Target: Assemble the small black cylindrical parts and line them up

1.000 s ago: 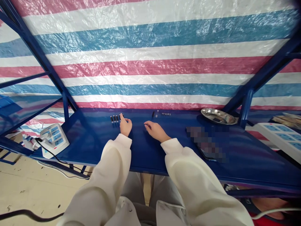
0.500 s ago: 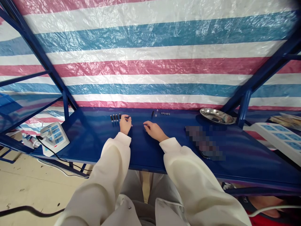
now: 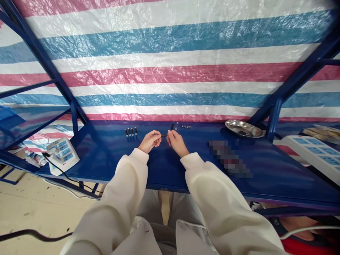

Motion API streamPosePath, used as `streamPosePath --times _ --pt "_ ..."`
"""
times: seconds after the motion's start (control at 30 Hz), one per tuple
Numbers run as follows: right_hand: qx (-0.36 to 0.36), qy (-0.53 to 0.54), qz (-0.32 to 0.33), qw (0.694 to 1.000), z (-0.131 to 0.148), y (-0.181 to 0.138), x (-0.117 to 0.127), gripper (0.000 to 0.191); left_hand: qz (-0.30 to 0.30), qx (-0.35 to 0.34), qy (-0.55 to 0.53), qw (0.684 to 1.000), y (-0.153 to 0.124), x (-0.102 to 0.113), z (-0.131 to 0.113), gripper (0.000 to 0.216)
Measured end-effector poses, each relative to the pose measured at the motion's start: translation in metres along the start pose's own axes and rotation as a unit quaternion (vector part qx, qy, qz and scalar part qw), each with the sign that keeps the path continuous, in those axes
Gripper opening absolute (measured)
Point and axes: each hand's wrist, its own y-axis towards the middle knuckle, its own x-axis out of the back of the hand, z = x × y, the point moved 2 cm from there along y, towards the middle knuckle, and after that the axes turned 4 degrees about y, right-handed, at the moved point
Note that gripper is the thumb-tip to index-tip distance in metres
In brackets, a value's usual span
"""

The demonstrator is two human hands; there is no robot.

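Note:
Between my hands, level above the blue table, is a thin dark tube (image 3: 164,135). The fingers of my left hand (image 3: 149,141) are closed on its left end. At its right end, the fingertips of my right hand (image 3: 176,142) pinch it. To the left of my left hand, several small dark tubes with pale ends (image 3: 132,131) stand in a row. Just beyond my right hand is another dark piece (image 3: 172,126), with small clear pieces (image 3: 176,126) beside it. A row of small shiny metal pieces (image 3: 186,127) lies further right.
On the blue table (image 3: 164,170) are a shiny metal plate (image 3: 243,129) at the back right and a blurred-out dark object (image 3: 230,157). Power strips stand at the left (image 3: 63,156) and right (image 3: 316,150). Blue frame bars and a striped sheet (image 3: 170,74) rise behind.
My left hand has moved right, away from the row of tubes, bringing a dark tube. My right hand has come up slightly and closed on the tube's other end.

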Motion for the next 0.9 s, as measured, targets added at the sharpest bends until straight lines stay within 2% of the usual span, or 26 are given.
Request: streamPosePath --times 0.27,0.53,0.73,0.83,0.9 --pt "0.023 -0.042 -0.035 0.998 -0.005 0.002 0.002 0.049 -0.008 -0.003 0.002 1.000 0.001 0.000 0.000 0.031" --pt "0.011 -0.045 -0.083 0.995 -0.008 0.004 0.010 0.049 -0.043 -0.007 -0.025 0.999 0.000 0.002 -0.002 0.032" --pt "-0.009 -0.028 -0.126 0.992 -0.006 0.005 0.015 0.050 -0.100 -0.006 -0.033 0.994 0.003 0.009 -0.001 0.030" --pt "-0.013 0.014 -0.111 0.994 -0.006 0.006 0.014 0.049 -0.110 -0.005 -0.027 0.993 0.003 0.011 0.001 0.031" --pt "-0.010 0.039 -0.074 0.996 -0.006 0.007 0.010 0.049 -0.084 0.002 -0.014 0.996 0.002 0.009 0.002 0.033"
